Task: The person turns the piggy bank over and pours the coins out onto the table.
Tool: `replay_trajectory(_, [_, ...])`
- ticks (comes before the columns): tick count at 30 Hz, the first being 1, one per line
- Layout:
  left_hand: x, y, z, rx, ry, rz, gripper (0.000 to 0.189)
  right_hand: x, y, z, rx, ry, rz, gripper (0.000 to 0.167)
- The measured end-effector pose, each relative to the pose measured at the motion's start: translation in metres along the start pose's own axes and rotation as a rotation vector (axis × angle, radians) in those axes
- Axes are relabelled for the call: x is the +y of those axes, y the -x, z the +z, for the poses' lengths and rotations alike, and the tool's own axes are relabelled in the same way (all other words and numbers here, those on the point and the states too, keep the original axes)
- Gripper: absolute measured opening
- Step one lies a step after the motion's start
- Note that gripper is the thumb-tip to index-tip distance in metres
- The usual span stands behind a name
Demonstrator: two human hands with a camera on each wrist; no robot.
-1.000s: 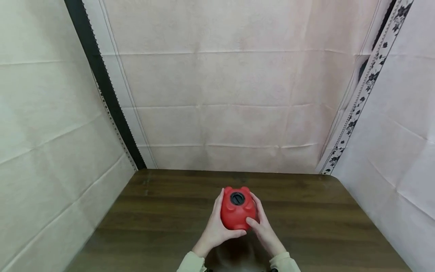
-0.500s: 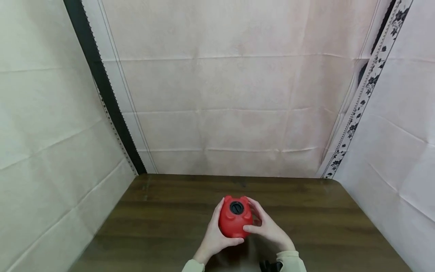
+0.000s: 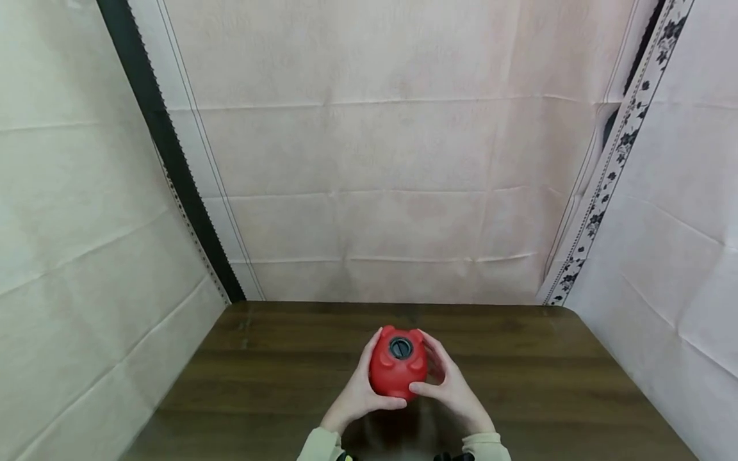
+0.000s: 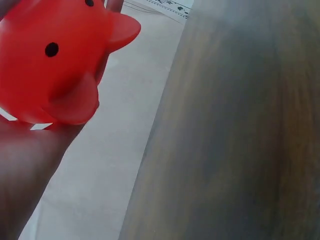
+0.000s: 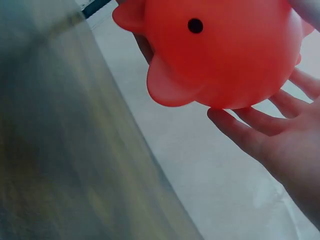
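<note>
A red, round, animal-shaped piggy bank (image 3: 392,378) is held up over the table between both hands. Its underside, with stubby feet and a black slotted plug (image 3: 401,348), faces the head camera. My left hand (image 3: 363,390) grips its left side, thumb under the near edge and fingers up the far side. From the right, my right hand (image 3: 454,389) holds it with the thumb on the near side. In the right wrist view the fingertips (image 5: 215,114) touch the bank's surface. Ears and black dot eyes show on the bank (image 4: 30,85) in the left wrist view.
The dark brown wooden table (image 3: 277,384) lies beneath the hands. Pale cloth walls stand at the back (image 3: 403,192), the left (image 3: 86,256) and the right (image 3: 680,224). A black strip (image 3: 173,153) and a floral border (image 3: 602,192) run along the corners.
My right hand has shifted its hold, its thumb now lying more sideways and its wrist further out. The piggy bank stays between both hands, moved slightly left. The head view has tilted a little.
</note>
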State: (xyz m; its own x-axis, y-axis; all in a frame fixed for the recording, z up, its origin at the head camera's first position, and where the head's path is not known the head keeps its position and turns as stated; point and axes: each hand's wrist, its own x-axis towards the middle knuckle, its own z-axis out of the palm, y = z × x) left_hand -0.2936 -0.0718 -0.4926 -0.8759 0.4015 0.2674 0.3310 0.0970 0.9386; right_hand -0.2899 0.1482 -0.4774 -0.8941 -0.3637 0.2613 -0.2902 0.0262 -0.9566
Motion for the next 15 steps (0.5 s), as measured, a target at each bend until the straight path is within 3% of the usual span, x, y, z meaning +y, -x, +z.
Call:
replay_trajectory(6, [-0.007,0.000,0.003,-0.002,0.031,-0.013,0.113,-0.004,-0.002,-0.003,-0.025,0.046,-0.019,0.083])
replay_trajectory(15, [-0.026,0.017,0.012,0.060,0.119,0.011,0.115,0.017,0.003,0.001,-0.096,0.017,0.032,0.080])
